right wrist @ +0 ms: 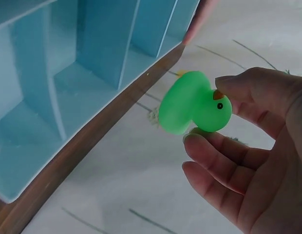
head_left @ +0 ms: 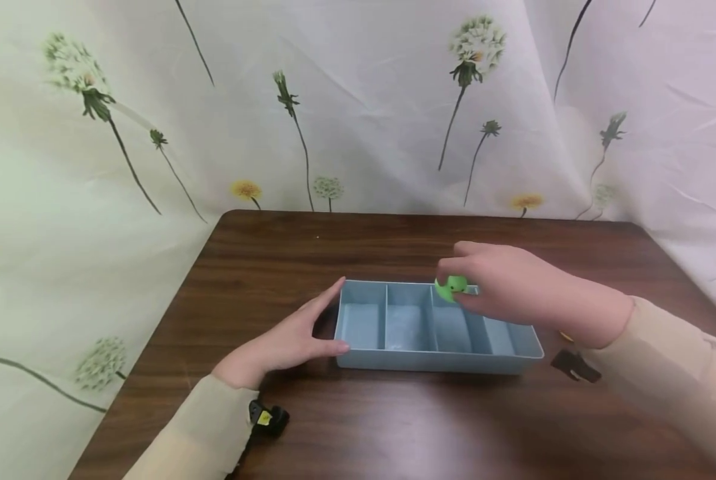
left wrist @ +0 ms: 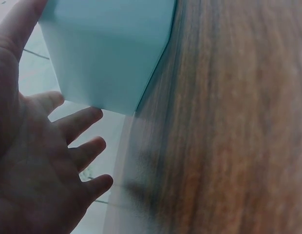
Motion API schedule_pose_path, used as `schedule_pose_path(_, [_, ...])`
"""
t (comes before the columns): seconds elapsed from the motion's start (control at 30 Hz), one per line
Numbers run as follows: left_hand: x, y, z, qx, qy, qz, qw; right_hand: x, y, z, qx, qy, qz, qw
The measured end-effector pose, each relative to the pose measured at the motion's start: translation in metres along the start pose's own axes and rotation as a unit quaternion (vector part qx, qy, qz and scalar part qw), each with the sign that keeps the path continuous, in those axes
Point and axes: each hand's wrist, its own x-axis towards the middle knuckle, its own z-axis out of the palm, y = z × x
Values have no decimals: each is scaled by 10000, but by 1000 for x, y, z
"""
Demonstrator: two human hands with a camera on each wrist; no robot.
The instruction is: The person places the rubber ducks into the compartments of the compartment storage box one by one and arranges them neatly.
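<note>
A light blue tray [head_left: 439, 361], split into several compartments by thin dividers, sits on the table. A small green rubber duck [head_left: 451, 288] with an orange beak is in my right hand [head_left: 508, 280], above the tray's far side near the third compartment from the left. In the right wrist view the thumb and fingers pinch the duck [right wrist: 185, 103] by its head, and its body is uncovered. My left hand [head_left: 289, 343] touches the tray's left end, thumb at the near corner and a finger at the far corner. Its fingers [left wrist: 85, 122] look spread and fairly straight in the left wrist view.
Dark brown wood makes up the table [head_left: 358, 427]. Behind it hangs a white cloth [head_left: 370, 133] printed with dandelions. A small orange-yellow thing [head_left: 567, 336], mostly hidden, lies beyond the right wrist. Each wrist carries a black device [head_left: 269, 419].
</note>
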Motion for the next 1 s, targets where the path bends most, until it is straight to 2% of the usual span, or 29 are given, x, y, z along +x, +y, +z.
schedule_pose_path(0.27, [-1,0,-1,2,-24,4,10000,28,-14,6,238,-277,-148,9992])
schedule_pose_path(0.5, [-1,-3,-1,-11,20,14,10000,51,-26,14,536,-541,-84,9971])
schedule_pose_path(0.73, [-2,-2,-1,-50,26,-112,9999,70,-37,25,553,-586,-304,9963])
schedule_pose_path(1.0, [-3,-3,-3,-41,14,-163,9999,88,-50,35,653,-848,-235,9940])
